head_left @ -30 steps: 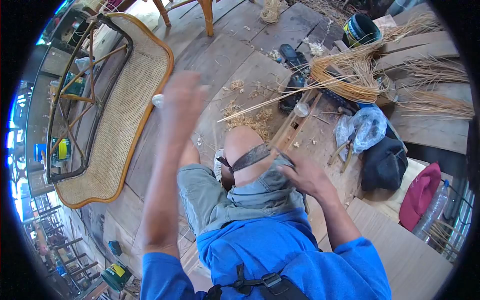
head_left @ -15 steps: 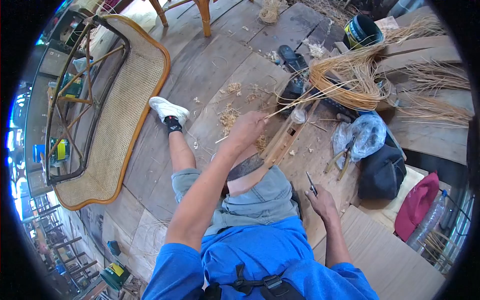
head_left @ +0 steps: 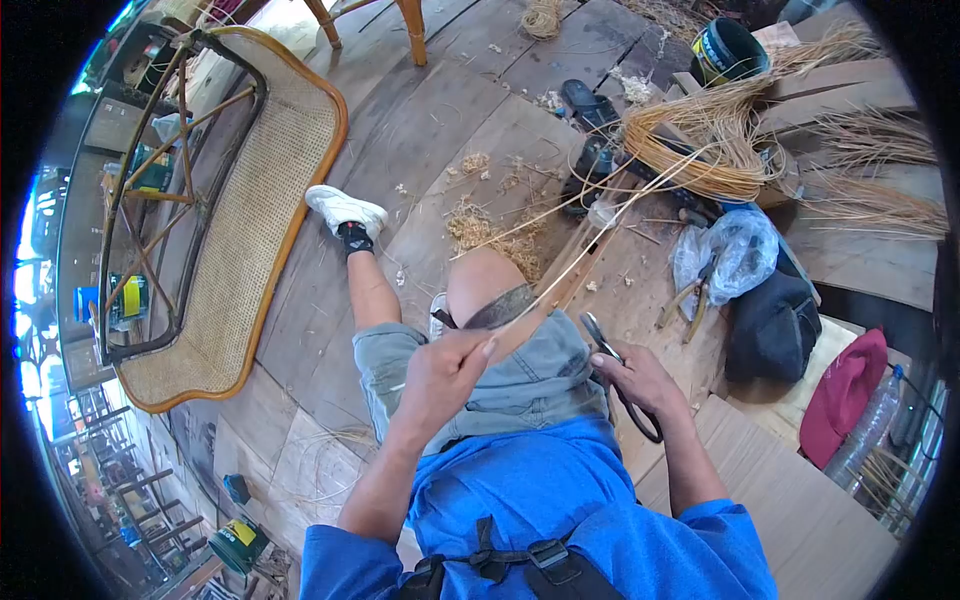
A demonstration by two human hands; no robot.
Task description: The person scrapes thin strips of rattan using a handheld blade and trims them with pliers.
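My left hand (head_left: 440, 380) is pinched shut on a thin, pale cane strip (head_left: 565, 275), in front of my lap. The strip slants up and right over my thigh toward the coil of cane (head_left: 690, 160) on the floor. Closed around dark-handled scissors (head_left: 640, 418) is my right hand (head_left: 643, 380), just right of my shorts. One dark handle loop shows below the hand; whether the blades are apart I cannot tell. A dark pad (head_left: 500, 308) lies across my bare thigh, beside a narrow wooden piece (head_left: 575, 270) with a slot.
A woven cane panel with a bent frame (head_left: 270, 210) stands at left. Shavings (head_left: 490, 230) litter the plank floor. To the right lie a plastic bag (head_left: 735, 255), a black bag (head_left: 770, 335) and a red cap (head_left: 843, 395). A dark bucket (head_left: 730, 50) stands behind the coil.
My left hand has drawn back toward my lap, with the cane strip in its grip. My right hand has turned the scissors, so a handle loop now shows below it.
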